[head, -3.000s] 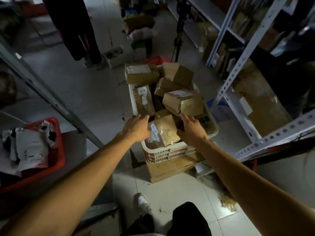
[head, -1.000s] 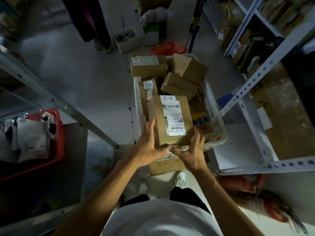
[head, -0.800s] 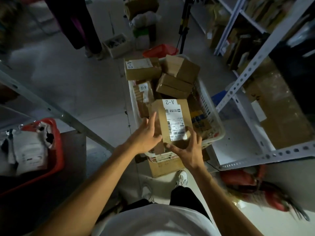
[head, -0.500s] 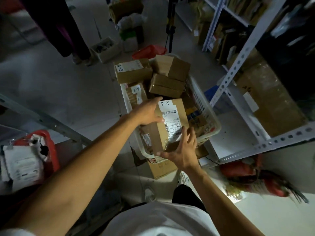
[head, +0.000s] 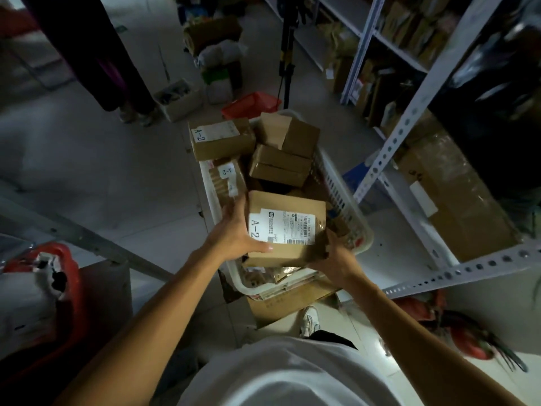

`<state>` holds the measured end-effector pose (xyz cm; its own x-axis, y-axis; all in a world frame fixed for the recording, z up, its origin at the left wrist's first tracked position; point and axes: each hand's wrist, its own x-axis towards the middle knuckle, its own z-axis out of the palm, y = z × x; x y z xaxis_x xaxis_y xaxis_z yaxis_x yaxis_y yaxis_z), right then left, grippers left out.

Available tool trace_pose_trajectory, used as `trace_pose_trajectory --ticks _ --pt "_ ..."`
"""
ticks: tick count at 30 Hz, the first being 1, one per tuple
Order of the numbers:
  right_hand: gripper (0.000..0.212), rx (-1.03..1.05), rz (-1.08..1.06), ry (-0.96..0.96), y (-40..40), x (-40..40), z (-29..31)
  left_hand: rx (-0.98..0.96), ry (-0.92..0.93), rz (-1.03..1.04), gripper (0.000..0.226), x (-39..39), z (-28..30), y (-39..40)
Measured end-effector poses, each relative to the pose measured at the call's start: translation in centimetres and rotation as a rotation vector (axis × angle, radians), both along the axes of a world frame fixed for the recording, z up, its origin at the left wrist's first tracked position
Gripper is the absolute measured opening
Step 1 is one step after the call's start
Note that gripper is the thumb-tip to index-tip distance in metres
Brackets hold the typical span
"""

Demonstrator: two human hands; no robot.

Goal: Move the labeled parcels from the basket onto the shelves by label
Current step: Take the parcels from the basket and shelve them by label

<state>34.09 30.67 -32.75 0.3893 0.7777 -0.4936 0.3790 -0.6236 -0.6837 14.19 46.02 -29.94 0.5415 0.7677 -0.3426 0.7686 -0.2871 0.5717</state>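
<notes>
Both hands on one A-2 parcel (head: 285, 227) above the white basket (head: 341, 189): left hand (head: 234, 232) grips its left edge, right hand (head: 336, 254) cups the right corner. Two more A-2 boxes (head: 221, 139) plus two unmarked ones sit behind.

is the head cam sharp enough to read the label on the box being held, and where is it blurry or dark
Head view: the A-2 label on the held box reads clearly, its fine print does not. The room is dim, the left edge darkest. The red thing on the floor at lower right is smeared. The shelf posts lean from wide-angle distortion.
</notes>
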Motion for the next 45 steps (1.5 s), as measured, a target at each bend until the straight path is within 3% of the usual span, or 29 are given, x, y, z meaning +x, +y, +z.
trace_pose_trajectory --ticks 1,3,4,7,9,14,17,21,25,28,33,38,45 --pt "0.067 -0.008 0.006 0.054 0.1 0.1 -0.5 0.042 -0.048 0.017 0.122 0.0 -0.3 0.1" --pt "0.027 0.017 -0.188 0.203 0.8 0.3 -0.6 0.083 -0.129 0.077 0.100 -0.2 -0.6 0.6" --pt "0.017 -0.001 -0.283 0.264 1.0 0.6 -0.7 0.075 -0.153 0.110 0.091 -0.3 -0.7 0.8" --pt "0.028 -0.043 -0.391 0.396 1.7 1.5 -1.9 0.024 -0.157 0.149 0.075 -0.5 -1.7 1.1" --pt "0.025 -0.059 -0.342 0.363 2.6 2.1 -2.3 -0.077 -0.169 0.142 0.079 -0.1 -2.4 0.3" --pt "0.042 -0.025 -0.258 0.203 4.9 3.0 -0.3 -0.317 -0.447 0.242 0.088 2.9 -3.6 -3.2" --pt "0.042 0.132 -0.110 0.296 4.6 3.9 1.0 -0.337 -0.526 0.245 0.106 3.7 -3.4 -3.9" --pt "0.088 0.305 0.034 0.474 3.3 5.4 1.0 -0.292 -0.546 0.234 0.113 4.7 -2.1 -4.5" --pt "0.118 0.354 0.054 0.377 2.5 5.5 2.3 -0.269 -0.548 0.170 0.117 5.4 -0.8 -4.4" --pt "0.115 0.401 0.058 0.267 1.3 4.8 3.9 -0.313 -0.544 0.126 0.117 5.2 -0.3 -4.2" --pt "0.099 0.509 -0.115 0.223 -2.3 3.2 6.2 -0.393 -0.541 -0.040 0.111 5.5 1.2 -3.5" --pt "0.116 0.442 -0.359 0.181 -6.8 0.4 5.3 -0.386 -0.492 -0.201 0.106 5.1 2.8 -4.8" --pt "0.112 0.458 -0.545 0.176 -13.4 -3.6 5.6 -0.518 -0.405 -0.366 0.101 4.5 2.4 -9.1"
